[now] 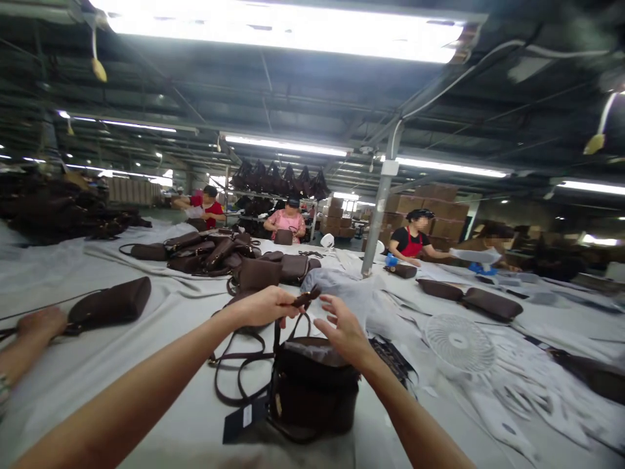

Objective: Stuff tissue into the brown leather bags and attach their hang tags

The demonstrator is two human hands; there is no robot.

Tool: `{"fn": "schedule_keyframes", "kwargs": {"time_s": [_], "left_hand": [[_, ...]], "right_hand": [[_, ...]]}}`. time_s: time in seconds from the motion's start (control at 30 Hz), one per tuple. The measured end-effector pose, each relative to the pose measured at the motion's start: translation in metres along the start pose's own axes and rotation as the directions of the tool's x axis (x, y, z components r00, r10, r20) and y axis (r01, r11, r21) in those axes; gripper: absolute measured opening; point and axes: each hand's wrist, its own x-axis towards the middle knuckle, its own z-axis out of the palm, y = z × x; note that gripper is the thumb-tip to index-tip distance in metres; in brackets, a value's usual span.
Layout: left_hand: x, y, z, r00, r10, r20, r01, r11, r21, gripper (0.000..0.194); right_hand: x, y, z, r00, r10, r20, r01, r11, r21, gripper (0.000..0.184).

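Note:
A dark brown handbag (315, 391) stands upright in front of me on the white-covered table (161, 365). My left hand (266, 306) is closed around the bag's brown strap (305, 299), holding it up above the bag. My right hand (344, 329) hovers just right of the strap with its fingers spread, holding nothing. More of the strap lies looped on the cloth to the left of the bag. A dark tag (241, 417) hangs from the bag's lower left.
Another person's hand (36, 326) rests at the left beside a brown bag (110, 303). A pile of brown bags (219, 254) lies further back. A small white fan (459, 342) sits at the right. Three workers sit beyond, near a metal post (378, 218).

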Motion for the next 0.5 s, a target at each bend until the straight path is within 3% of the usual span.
{"fn": "schedule_keyframes", "kwargs": {"time_s": [0.1, 0.2, 0.27, 0.33, 0.4, 0.47, 0.5], "left_hand": [[0.004, 0.012, 0.014, 0.99, 0.133, -0.039, -0.128, 0.986, 0.11, 0.01], [0.008, 0.018, 0.016, 0.962, 0.239, -0.128, -0.229, 0.969, 0.092, 0.011], [0.01, 0.013, 0.013, 0.969, 0.194, -0.151, -0.196, 0.981, 0.001, 0.011], [0.012, 0.0, 0.008, 0.991, 0.092, -0.098, -0.101, 0.991, -0.087, 0.013], [0.013, -0.016, 0.002, 0.996, 0.012, -0.092, -0.019, 0.997, -0.075, 0.015], [0.013, -0.032, -0.003, 0.967, 0.023, -0.254, -0.013, 0.999, 0.042, 0.014], [0.013, -0.039, -0.005, 0.926, 0.063, -0.372, -0.025, 0.994, 0.105, 0.015]], "right_hand": [[0.017, -0.005, -0.014, 0.996, -0.087, -0.031, 0.089, 0.994, 0.055, 0.069], [0.036, -0.008, -0.021, 0.99, -0.129, 0.055, 0.123, 0.987, 0.107, 0.029], [0.049, -0.011, -0.031, 0.99, -0.082, 0.119, 0.059, 0.981, 0.186, 0.017], [0.062, -0.016, -0.048, 0.985, -0.049, 0.167, -0.002, 0.956, 0.294, 0.019], [0.073, -0.022, -0.071, 0.968, -0.055, 0.244, -0.035, 0.935, 0.352, 0.025], [0.081, -0.027, -0.094, 0.917, -0.055, 0.395, -0.071, 0.952, 0.297, 0.029], [0.083, -0.028, -0.103, 0.881, -0.035, 0.471, -0.075, 0.974, 0.213, 0.028]]}}
